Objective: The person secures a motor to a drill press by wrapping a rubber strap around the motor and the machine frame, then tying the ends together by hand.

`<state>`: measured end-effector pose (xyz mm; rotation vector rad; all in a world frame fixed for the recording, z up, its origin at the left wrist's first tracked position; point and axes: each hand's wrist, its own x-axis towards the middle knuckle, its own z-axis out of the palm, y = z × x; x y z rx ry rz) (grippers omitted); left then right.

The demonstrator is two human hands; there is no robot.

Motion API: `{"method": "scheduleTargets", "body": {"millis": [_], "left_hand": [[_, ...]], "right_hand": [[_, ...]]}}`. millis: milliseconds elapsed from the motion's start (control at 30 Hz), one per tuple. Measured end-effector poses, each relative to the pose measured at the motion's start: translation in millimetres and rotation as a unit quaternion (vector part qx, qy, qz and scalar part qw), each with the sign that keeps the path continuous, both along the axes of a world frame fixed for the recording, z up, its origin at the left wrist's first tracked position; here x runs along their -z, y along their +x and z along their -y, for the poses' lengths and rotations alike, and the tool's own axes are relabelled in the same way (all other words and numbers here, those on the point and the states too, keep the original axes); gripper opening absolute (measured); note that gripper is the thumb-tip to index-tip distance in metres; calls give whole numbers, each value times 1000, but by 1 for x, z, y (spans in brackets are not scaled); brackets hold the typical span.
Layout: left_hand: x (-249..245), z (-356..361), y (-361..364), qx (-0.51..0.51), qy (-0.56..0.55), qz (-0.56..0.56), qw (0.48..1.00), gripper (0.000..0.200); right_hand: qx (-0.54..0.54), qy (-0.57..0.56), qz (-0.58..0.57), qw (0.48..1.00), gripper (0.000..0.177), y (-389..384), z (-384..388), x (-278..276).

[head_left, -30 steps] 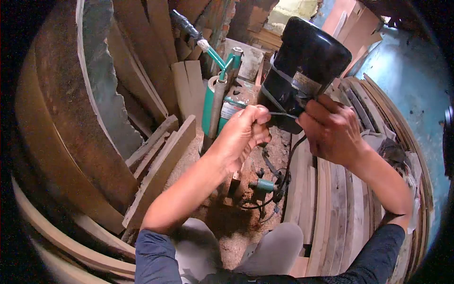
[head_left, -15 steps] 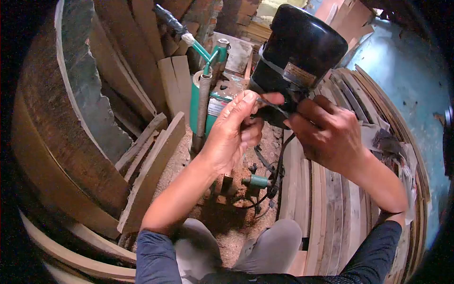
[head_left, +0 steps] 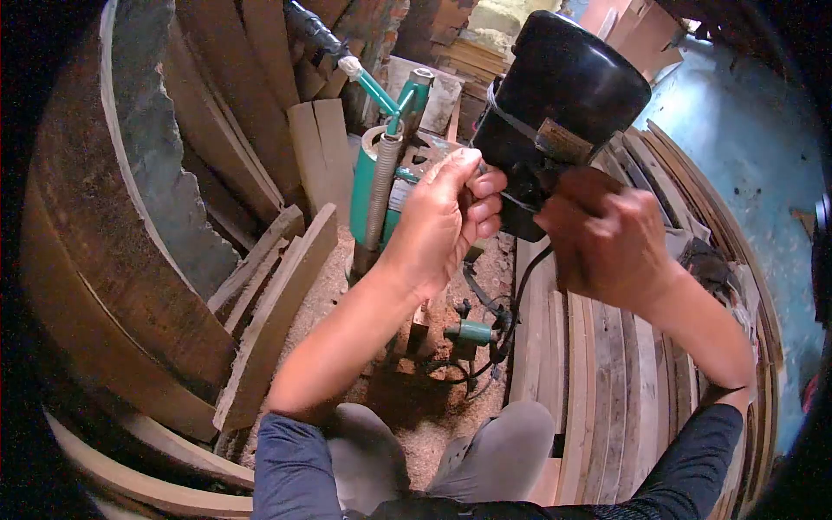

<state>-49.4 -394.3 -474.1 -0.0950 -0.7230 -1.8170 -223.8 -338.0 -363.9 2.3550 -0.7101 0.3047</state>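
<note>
A black motor housing (head_left: 576, 82) tilts above a green bench machine (head_left: 364, 186), with a pale band around its body and a small label plate on its side. My left hand (head_left: 438, 217) is closed in a pinch in front of the machine, on a thin grey strip (head_left: 520, 202) that runs toward the housing's underside. At the housing's lower right, my right hand (head_left: 611, 234) is curled and partly blurred. Its fingertips are close to the strip's other end, and what they grip is hidden.
A green lever with a black-wrapped handle (head_left: 314, 30) rises at the upper left. Stacked wooden strips (head_left: 607, 381) lie on the right, and boards (head_left: 282, 325) lean on the left. Below my hands are a black cable (head_left: 517, 299), a small green cylinder (head_left: 473, 333) and sawdust.
The housing and machine appear slightly further right in view. My left hand has shifted a little right and its fingers have curled in. My right hand has turned and blurred against the housing.
</note>
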Motion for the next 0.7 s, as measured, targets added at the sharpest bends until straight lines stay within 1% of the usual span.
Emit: {"method": "scheduleTargets", "body": {"millis": [67, 100, 167, 200, 267, 300, 333, 367, 400, 433, 467, 533, 567, 600, 633, 667, 700], "left_hand": [[0, -1, 0, -34, -36, 26, 998, 21], [3, -1, -1, -29, -36, 27, 999, 21], [10, 3, -2, -110, -150, 86, 979, 22], [11, 4, -1, -105, -150, 87, 979, 22], [11, 8, 6, -174, -281, 157, 930, 17], [11, 11, 12, -177, -316, 220, 906, 26], [10, 10, 12, -177, -317, 222, 905, 26], [6, 7, 14, -286, -379, 268, 838, 28], [3, 5, 14, -387, -433, 309, 753, 31], [3, 8, 10, -419, -451, 292, 732, 33], [3, 11, 10, -417, -455, 295, 729, 33], [3, 15, 10, -492, -520, 333, 613, 36], [4, 19, 9, -520, -533, 321, 585, 29], [3, 20, 9, -516, -539, 324, 581, 29], [3, 19, 9, -534, -538, 317, 570, 25], [3, 17, 7, -551, -538, 310, 558, 21], [5, 18, 3, -561, -526, 309, 558, 14]], "right_hand": [[17, 20, 2, 1000, 15, 1, 0, -4], [35, 39, 6, 999, 14, 2, -2, -6], [33, 37, 20, 999, 13, 2, -3, -5], [26, 36, 34, 998, 12, 3, -4, -4], [34, 32, 39, 998, 11, 2, -5, -1], [39, 31, 40, 998, 11, 2, -5, 2], [39, 30, 43, 998, 11, 2, -5, 3], [32, 27, 62, 997, 11, 3, -4, 5], [26, 25, 81, 996, 11, 3, -4, 7], [25, 25, 86, 996, 11, 3, -4, 10], [20, 24, 94, 995, 12, 2, -4, 12], [15, 21, 107, 994, 13, 2, -5, 17], [13, -6, 117, 993, 13, 3, -6, 22], [12, -32, 128, 991, 13, 4, -5, 26], [-25, -43, 148, 988, 11, 4, -2, 29], [-25, -44, 158, 986, 11, 1, -1, 29], [-42, -21, 187, 981, 9, -2, -1, 26]]}}
